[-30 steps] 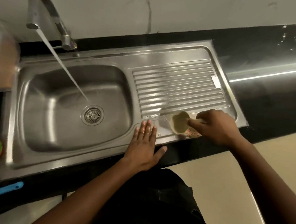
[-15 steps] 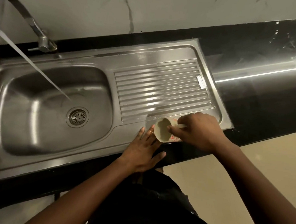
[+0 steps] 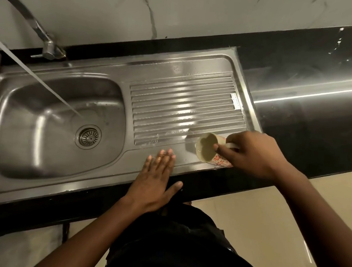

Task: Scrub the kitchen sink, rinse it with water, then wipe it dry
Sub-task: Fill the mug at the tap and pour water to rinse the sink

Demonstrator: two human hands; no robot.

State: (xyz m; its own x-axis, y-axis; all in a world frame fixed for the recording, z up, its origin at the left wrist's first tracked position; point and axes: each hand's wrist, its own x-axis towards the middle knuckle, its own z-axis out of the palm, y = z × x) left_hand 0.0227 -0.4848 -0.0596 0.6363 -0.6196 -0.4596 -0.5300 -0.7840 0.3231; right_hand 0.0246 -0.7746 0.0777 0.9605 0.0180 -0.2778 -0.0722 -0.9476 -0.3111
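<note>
Water from the tap (image 3: 48,47) streams into the sink (image 3: 36,145) basin on the left. The left hand (image 3: 153,181) lies flat, fingers straight, on the front rim; beside it, the right hand (image 3: 252,152) grips a tipped mug (image 3: 208,150) over the draining board (image 3: 185,105).

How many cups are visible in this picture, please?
1. The cup, tipped on its side, is held by the right hand at the near right corner of the drainboard. Others may be outside the view.
</note>
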